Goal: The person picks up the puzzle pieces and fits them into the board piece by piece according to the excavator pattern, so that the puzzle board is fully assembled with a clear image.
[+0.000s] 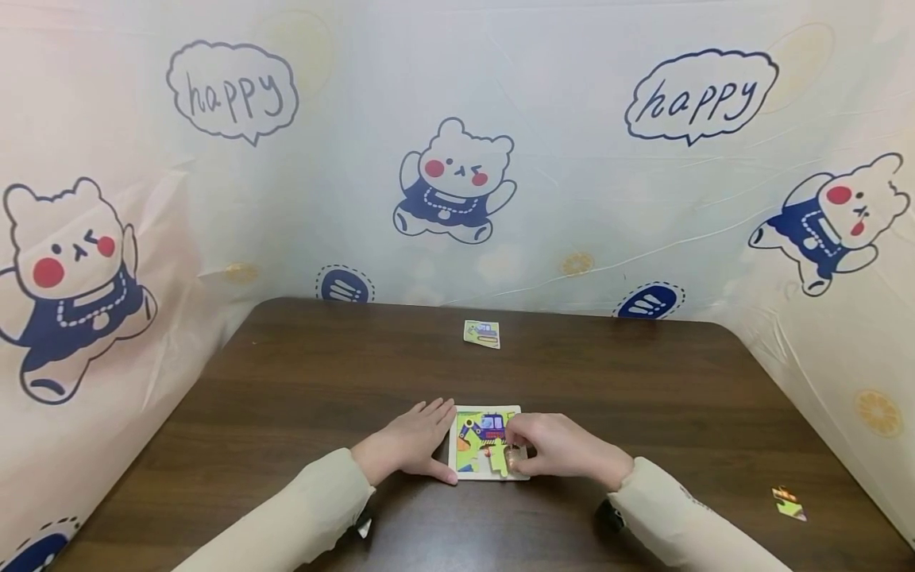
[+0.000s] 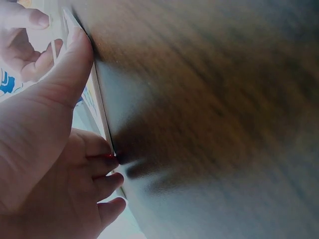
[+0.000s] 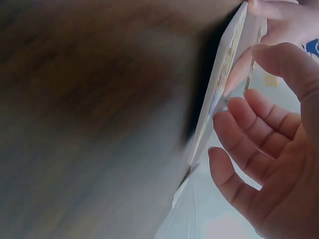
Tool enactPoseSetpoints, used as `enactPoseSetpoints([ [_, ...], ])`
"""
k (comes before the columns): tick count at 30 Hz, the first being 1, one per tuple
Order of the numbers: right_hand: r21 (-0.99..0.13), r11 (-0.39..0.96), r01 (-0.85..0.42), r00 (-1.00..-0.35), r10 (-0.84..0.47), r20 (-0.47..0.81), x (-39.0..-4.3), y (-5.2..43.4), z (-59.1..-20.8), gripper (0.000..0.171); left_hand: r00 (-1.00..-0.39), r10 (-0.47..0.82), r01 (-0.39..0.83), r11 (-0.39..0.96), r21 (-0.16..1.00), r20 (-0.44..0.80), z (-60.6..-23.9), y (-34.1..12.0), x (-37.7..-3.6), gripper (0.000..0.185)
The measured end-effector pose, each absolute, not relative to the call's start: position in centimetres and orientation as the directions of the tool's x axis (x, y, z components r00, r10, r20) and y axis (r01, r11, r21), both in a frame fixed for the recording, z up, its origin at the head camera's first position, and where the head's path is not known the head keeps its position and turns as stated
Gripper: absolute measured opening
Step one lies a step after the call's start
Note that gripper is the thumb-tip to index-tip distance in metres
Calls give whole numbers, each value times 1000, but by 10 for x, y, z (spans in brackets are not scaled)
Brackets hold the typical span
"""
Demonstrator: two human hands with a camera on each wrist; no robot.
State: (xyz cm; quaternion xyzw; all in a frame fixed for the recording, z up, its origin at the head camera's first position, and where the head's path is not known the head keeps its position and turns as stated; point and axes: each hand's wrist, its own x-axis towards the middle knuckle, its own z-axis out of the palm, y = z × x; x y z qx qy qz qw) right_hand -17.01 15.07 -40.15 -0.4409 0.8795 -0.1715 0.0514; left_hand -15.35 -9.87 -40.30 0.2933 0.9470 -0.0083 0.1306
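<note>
2 hands work the square picture puzzle board (image 1: 488,442): left hand (image 1: 411,441) flat, steadying its edge; right hand (image 1: 561,446) pinching a green puzzle piece (image 1: 496,459), which needs aligning before pressing in.

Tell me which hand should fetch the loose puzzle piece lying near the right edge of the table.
Probably the right hand: the loose piece lies on its side. The left hand rests flat against the puzzle board, steadying its left edge, and would have to cross over.

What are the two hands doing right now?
Left hand: open, fingers flat against the left edge of the puzzle board.
Right hand: fingers curled, pinching a puzzle piece at the board.
</note>
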Motion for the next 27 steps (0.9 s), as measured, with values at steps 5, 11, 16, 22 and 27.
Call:
enactPoseSetpoints([
  [5, -353, 523, -776, -566, -824, 23, -172, 143, -404, 13, -795, 548, 553, 831, 62, -258, -404, -99, -154, 101],
  [11, -348, 495, -796, -521, -853, -20, -174, 138, -404, 13, -795, 550, 557, 829, 51, -254, -404, -99, -153, 100],
  [16, -324, 473, -819, -496, -868, -13, -173, 136, -403, 13, -793, 556, 560, 826, 60, -247, -403, -99, -153, 100],
  [22, -299, 548, -781, -570, -821, -16, -165, 131, -404, 26, -794, 554, 556, 828, 70, -251, -403, -99, -154, 101],
  [27, -215, 570, -793, -581, -814, -17, -158, 124, -409, 42, -794, 549, 549, 832, 82, -260, -403, -99, -154, 101],
])
